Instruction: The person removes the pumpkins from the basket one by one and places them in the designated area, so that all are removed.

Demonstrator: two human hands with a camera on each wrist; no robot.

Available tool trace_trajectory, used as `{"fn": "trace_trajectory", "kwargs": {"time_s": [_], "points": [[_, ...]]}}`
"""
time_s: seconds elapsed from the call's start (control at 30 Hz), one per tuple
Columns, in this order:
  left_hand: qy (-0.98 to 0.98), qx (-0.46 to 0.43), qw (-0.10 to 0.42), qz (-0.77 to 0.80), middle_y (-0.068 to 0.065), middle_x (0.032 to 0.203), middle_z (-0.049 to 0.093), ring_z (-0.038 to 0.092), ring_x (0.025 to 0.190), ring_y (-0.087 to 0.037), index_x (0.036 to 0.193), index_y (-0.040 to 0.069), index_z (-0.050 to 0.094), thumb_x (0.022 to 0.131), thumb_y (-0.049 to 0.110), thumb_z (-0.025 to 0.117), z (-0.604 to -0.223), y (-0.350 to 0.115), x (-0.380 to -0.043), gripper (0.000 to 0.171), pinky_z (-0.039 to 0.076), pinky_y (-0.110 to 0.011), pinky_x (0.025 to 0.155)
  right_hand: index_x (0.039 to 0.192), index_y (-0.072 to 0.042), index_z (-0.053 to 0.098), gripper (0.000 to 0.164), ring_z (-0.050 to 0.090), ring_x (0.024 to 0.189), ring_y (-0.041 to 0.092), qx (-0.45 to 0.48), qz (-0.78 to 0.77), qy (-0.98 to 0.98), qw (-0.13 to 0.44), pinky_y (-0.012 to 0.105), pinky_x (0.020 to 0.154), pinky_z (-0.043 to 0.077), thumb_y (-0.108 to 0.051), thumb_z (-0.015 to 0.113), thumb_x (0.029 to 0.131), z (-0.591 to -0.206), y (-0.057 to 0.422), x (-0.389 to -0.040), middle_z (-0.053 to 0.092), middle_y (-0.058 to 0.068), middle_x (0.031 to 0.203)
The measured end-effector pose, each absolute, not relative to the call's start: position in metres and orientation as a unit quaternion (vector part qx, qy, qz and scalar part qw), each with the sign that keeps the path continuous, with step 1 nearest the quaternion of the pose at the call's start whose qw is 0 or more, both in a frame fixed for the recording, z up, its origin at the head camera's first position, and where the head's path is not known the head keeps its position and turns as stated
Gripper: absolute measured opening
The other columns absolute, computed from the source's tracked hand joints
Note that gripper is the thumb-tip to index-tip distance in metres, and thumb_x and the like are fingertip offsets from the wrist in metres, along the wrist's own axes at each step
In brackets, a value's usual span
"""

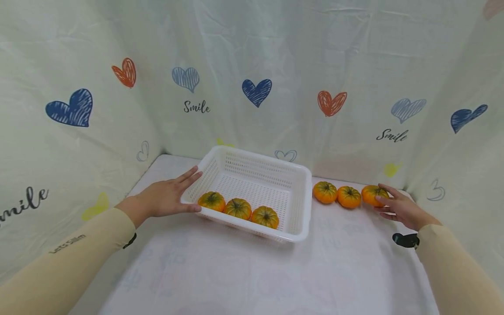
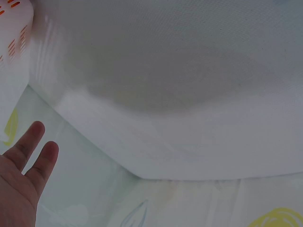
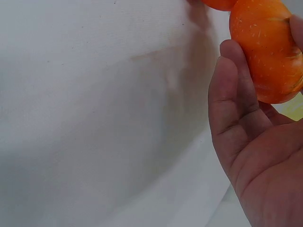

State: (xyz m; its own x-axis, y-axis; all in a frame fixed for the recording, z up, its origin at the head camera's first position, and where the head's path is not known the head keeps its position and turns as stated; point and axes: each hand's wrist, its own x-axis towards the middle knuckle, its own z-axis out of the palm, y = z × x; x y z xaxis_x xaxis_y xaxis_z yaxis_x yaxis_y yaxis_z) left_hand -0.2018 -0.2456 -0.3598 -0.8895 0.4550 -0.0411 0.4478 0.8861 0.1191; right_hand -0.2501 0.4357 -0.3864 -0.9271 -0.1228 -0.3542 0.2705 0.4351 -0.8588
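A white plastic basket (image 1: 301, 205) stands on the table, with three small orange-and-green pumpkins (image 1: 238, 208) in a row along its near side. My left hand (image 1: 167, 197) is at the basket's left end, its fingers spread and straight against the rim. In the left wrist view only part of that hand and a corner of the basket show. Right of the basket, my right hand (image 1: 401, 208) holds the rightmost pumpkin (image 3: 267, 49) between fingers and thumb. Two more pumpkins (image 1: 348, 197) sit in line between that one and the basket.
The white-covered table (image 1: 252, 275) stretches toward me in front of the basket. A pale curtain (image 1: 291, 52) printed with hearts and lettering hangs close behind the table and along both sides.
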Motion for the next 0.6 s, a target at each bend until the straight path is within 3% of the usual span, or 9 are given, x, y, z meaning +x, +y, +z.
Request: {"fn": "trace_trajectory", "kwargs": {"time_s": [0.37,0.6], "points": [[0.970,0.234,0.038,0.048,-0.007,0.167,0.006,0.053,0.125,-0.043,0.161,0.016,0.014,0.084,0.084,0.041,-0.358,-0.243,-0.202,0.106,0.045,-0.059,0.096,0.159,-0.013,-0.007,0.084,0.058,0.103,0.026,0.062,-0.538,0.816,0.199,0.034,0.091,0.053,-0.032,0.054,0.104,-0.409,0.440,-0.249,-0.003,0.038,0.155],[0.971,0.232,0.037,0.051,-0.006,0.167,0.006,0.054,0.124,-0.043,0.161,0.016,0.015,0.083,0.085,0.041,-0.359,-0.245,-0.201,0.107,0.045,-0.059,0.097,0.159,-0.018,-0.008,0.084,0.062,0.103,0.023,0.077,-0.546,0.809,0.204,0.034,0.091,0.053,-0.033,0.054,0.104,-0.412,0.441,-0.248,-0.003,0.036,0.157]]}}
